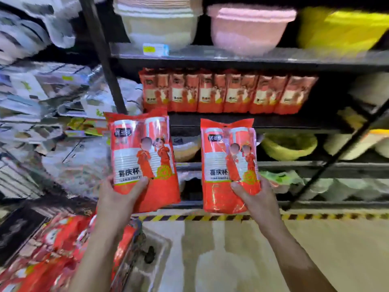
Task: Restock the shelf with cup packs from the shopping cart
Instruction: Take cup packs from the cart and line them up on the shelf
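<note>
My left hand (117, 199) grips the lower end of a red cup pack (143, 152), held upright in front of the shelving. My right hand (255, 199) grips a second red cup pack (228, 163) the same way, just to the right. Both packs show two sleeves of cups and cartoon figures in red. Behind them, a row of several matching red cup packs (227, 93) stands on the dark middle shelf (273, 121), with bare shelf to the right of the row. More red packs (52, 256) lie in the shopping cart at the lower left.
Plastic basins, white (160, 24), pink (248, 28) and yellow (341, 28), sit on the upper shelf. Lower shelves hold bowls and a green basket (290, 146). Black and yellow tape (210, 217) edges the floor. Packaged goods crowd the left rack (42, 98).
</note>
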`<state>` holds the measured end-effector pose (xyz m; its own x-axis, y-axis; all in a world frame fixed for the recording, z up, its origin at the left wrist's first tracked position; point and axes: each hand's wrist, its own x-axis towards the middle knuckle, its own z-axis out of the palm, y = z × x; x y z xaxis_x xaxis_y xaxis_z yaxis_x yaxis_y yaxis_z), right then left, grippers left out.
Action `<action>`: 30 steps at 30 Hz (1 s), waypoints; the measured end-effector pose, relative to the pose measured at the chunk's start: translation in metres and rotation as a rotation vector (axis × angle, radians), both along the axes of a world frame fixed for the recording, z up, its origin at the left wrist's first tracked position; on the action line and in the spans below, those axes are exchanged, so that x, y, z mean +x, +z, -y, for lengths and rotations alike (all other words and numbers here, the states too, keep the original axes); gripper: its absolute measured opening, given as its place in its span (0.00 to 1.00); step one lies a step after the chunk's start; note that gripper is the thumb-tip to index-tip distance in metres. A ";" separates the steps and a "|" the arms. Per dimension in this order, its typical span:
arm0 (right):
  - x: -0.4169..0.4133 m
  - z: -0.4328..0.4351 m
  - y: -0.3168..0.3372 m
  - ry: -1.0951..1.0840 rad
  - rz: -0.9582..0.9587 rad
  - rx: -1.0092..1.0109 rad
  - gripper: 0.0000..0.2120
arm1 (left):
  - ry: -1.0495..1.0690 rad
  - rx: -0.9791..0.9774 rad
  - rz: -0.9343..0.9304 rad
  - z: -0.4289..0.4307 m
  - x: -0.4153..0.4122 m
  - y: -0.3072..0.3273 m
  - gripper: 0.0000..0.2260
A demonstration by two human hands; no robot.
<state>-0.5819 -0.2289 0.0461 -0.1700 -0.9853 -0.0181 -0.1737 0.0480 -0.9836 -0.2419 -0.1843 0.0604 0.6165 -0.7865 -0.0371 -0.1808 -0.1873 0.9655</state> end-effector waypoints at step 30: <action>-0.407 0.196 -0.032 -0.403 0.097 0.087 0.45 | -0.488 0.041 -0.150 0.340 -0.429 -0.019 0.38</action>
<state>-0.9885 -0.4249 0.0139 -0.5344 -0.8346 -0.1335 -0.0312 0.1773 -0.9837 -0.6705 -0.5241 0.0412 0.1632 -0.9775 -0.1335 -0.1168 -0.1536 0.9812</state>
